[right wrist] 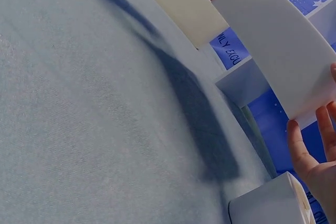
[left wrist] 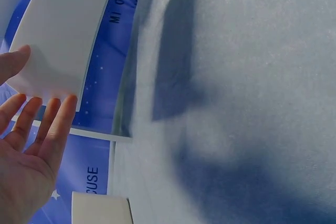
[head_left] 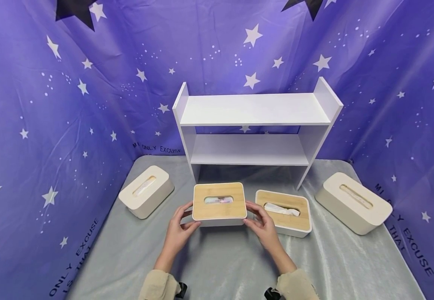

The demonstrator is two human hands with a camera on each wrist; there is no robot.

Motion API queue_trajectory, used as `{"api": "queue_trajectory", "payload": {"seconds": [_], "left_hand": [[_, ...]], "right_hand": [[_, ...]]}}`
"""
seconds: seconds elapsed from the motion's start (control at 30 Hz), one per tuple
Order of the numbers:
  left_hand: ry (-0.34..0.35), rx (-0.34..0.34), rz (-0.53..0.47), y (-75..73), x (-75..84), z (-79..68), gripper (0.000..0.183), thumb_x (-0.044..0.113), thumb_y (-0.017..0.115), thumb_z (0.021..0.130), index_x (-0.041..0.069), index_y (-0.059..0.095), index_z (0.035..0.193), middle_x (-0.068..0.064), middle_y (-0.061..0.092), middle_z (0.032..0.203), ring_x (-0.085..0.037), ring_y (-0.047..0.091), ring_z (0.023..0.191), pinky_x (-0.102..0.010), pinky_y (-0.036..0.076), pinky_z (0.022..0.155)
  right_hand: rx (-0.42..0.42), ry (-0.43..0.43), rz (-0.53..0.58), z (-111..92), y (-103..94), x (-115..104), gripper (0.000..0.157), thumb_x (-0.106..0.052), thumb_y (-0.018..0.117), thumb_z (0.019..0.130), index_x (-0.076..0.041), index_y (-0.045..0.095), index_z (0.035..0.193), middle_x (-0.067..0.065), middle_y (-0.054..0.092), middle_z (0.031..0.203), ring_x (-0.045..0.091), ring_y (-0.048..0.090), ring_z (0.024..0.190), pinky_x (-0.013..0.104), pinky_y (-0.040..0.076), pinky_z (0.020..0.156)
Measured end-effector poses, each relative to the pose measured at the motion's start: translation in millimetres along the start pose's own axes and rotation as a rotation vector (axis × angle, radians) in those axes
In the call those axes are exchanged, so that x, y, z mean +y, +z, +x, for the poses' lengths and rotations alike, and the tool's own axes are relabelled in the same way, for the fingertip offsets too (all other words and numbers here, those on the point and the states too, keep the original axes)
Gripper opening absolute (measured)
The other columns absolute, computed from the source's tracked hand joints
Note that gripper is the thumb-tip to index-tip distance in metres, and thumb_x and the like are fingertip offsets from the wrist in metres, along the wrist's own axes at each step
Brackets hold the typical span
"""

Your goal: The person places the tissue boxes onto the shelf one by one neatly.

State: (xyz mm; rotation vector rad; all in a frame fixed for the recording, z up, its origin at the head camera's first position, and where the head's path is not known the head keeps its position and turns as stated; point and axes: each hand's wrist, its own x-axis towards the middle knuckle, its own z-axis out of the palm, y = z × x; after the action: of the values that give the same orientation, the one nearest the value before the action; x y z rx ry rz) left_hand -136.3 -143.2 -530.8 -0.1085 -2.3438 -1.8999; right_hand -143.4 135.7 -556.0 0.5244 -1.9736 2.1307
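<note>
Grey cloth [head_left: 220, 264] below, held box [head_left: 219, 209] crosswise

White box with a flat wooden lid [head_left: 219, 211]: up over the gray cloth-covered table [head_left: 220, 266], between the left hand [head_left: 178, 231] and the right hand [head_left: 264, 227].
White rack with two shelves [head_left: 252, 110]: stands behind that box.
Second white box with a wooden lid [head_left: 288, 221]: on the table, right of the first box.
Cream rounded box [head_left: 149, 198]: on the table, left of the left hand.
Other cream rounded box [head_left: 348, 208]: on the table, far right.
Purple starry cloth [head_left: 209, 50]: behind the rack and along both sides.
</note>
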Motion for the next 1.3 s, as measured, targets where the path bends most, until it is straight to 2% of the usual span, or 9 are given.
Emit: {"api": "queue_trajectory", "payload": {"seconds": [0.13, 0.3, 0.53, 0.77, 1.1, 1.2, 1.3], "left_hand": [[0.006, -0.003, -0.004, 0.0, 1.5, -0.5, 0.066, -0.003, 0.079, 0.080, 0.009, 0.055, 0.140, -0.015, 0.055, 0.134, -0.042, 0.058, 0.122, -0.026, 0.062, 0.085], [0.006, -0.011, -0.010, -0.4, 5.0, -0.7, 0.065, -0.001, 0.079, 0.081, 0.010, 0.055, 0.140, -0.014, 0.055, 0.135, -0.042, 0.058, 0.122, -0.026, 0.062, 0.085], [0.019, -0.012, -0.003, 0.4, 8.3, -0.6, 0.066, 0.000, 0.080, 0.080, 0.011, 0.055, 0.140, -0.014, 0.055, 0.135, -0.039, 0.059, 0.122, -0.026, 0.062, 0.085], [0.030, -0.009, 0.008, 2.0, 7.7, -0.9, 0.068, -0.001, 0.080, 0.080, 0.012, 0.054, 0.142, -0.013, 0.054, 0.139, -0.036, 0.059, 0.122, -0.025, 0.062, 0.083], [0.021, -0.027, -0.019, 2.7, 10.5, -1.6, 0.072, 0.000, 0.080, 0.081, 0.021, 0.053, 0.143, -0.007, 0.052, 0.144, -0.035, 0.057, 0.125, -0.023, 0.062, 0.084], [0.014, -0.030, -0.018, 2.9, 10.7, -1.6, 0.071, -0.001, 0.079, 0.081, 0.020, 0.052, 0.144, -0.007, 0.051, 0.145, -0.035, 0.057, 0.125, -0.023, 0.062, 0.084], [0.006, -0.029, -0.012, 3.5, 10.0, -1.5, 0.071, -0.002, 0.078, 0.081, 0.015, 0.051, 0.145, -0.008, 0.051, 0.146, -0.036, 0.057, 0.126, -0.023, 0.062, 0.085]], "right_hand": [[0.007, -0.007, 0.002, 0, -1.6, -1, 0.047, 0.013, 0.067, 0.085, 0.015, 0.052, 0.129, 0.025, 0.054, 0.137, 0.000, 0.058, 0.122, 0.017, 0.058, 0.090], [0.016, -0.014, 0.018, 0, -4.4, -3, 0.046, 0.015, 0.068, 0.084, 0.016, 0.052, 0.128, 0.005, 0.060, 0.135, 0.001, 0.059, 0.121, 0.021, 0.058, 0.093], [0.021, -0.010, 0.027, 2, -6.1, -6, 0.049, 0.015, 0.068, 0.083, 0.016, 0.051, 0.129, -0.009, 0.061, 0.132, 0.000, 0.060, 0.120, 0.018, 0.058, 0.091], [0.016, -0.013, 0.044, 1, -6.9, -7, 0.052, 0.016, 0.067, 0.083, 0.017, 0.048, 0.132, -0.010, 0.061, 0.133, 0.000, 0.060, 0.120, 0.017, 0.058, 0.091], [0.012, 0.014, 0.038, -2, -8.8, -7, 0.055, 0.014, 0.067, 0.085, 0.015, 0.047, 0.136, -0.012, 0.058, 0.136, -0.001, 0.059, 0.121, 0.014, 0.056, 0.090], [0.009, 0.009, 0.037, -2, -9.3, -7, 0.055, 0.015, 0.066, 0.085, 0.015, 0.047, 0.136, -0.013, 0.058, 0.136, -0.001, 0.058, 0.121, 0.014, 0.056, 0.091], [0.008, 0.008, 0.037, -2, -9.7, -6, 0.055, 0.015, 0.067, 0.085, 0.015, 0.047, 0.136, -0.013, 0.058, 0.137, -0.001, 0.058, 0.122, 0.014, 0.056, 0.091]]}}
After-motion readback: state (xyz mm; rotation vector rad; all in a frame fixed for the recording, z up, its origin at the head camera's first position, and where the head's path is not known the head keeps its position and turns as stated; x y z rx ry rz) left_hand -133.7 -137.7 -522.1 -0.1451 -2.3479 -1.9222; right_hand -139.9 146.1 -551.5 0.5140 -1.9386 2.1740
